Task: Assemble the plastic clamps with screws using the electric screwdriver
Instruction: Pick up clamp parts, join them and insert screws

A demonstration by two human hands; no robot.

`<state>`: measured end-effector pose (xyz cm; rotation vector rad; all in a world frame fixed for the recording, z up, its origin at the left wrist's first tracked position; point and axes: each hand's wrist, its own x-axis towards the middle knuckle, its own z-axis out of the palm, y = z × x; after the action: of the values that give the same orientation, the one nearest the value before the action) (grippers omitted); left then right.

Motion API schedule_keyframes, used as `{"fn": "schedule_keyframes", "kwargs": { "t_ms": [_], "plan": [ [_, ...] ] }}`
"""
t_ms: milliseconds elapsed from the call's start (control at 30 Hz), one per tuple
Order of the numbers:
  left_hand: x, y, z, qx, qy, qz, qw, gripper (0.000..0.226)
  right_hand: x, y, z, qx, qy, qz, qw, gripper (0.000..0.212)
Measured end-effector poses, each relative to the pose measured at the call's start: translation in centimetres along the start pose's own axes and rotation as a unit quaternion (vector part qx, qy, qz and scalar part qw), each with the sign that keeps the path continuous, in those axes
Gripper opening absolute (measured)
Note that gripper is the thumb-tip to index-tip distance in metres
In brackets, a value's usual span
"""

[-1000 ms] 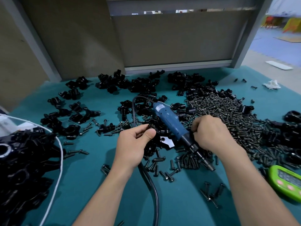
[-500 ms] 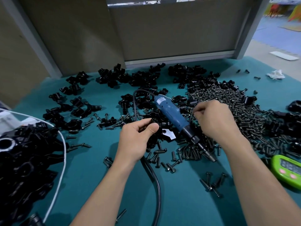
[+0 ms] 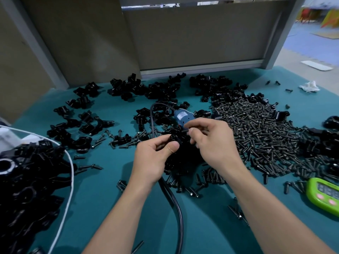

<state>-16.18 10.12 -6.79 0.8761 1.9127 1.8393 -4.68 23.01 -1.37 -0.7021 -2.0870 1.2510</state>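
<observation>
At the centre of the frame, a left hand (image 3: 156, 160) and a right hand (image 3: 211, 142) meet above a teal table (image 3: 102, 189). A broad heap of dark screws (image 3: 260, 129) spreads to the right of them, and loose black clamp pieces (image 3: 157, 88) lie scattered along the upper edge. A white-rimmed bag of black parts (image 3: 27, 180) fills the lower left, and a green timer (image 3: 324, 195) sits at the lower right. The blue electric screwdriver (image 3: 182, 118) lies just behind the hands. The right hand hides most of it, and its black cable (image 3: 176, 204) runs down between the forearms.

The left hand's thumb and curled fingers grip a small black clamp (image 3: 173, 137). The right hand pinches a single screw (image 3: 185, 130) between thumb and forefinger, its tip pointing left at the clamp. Whether they touch cannot be told.

Half a second ago the right hand was over the screw heap, right of the screwdriver. It has now come in over the tool, while the left hand keeps its hold.
</observation>
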Motion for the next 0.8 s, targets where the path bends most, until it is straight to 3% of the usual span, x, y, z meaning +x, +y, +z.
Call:
{"fn": "schedule_keyframes", "kwargs": {
  "t_ms": [200,533,800],
  "plan": [
    [0.0,0.2,-0.1,0.007,0.015,-0.004,1.0,0.029,-0.1,0.1,0.5,0.099,-0.034,0.022,0.994,0.017],
    [-0.5,1.5,-0.3,0.022,0.041,-0.006,0.999,0.049,-0.3,0.6,1.2,0.041,-0.053,0.04,0.997,0.02],
    [-1.7,2.0,1.0,0.151,0.128,0.051,0.979,0.041,-0.3,0.1,0.6,-0.049,-0.047,0.002,0.998,0.035]
  ]
}}
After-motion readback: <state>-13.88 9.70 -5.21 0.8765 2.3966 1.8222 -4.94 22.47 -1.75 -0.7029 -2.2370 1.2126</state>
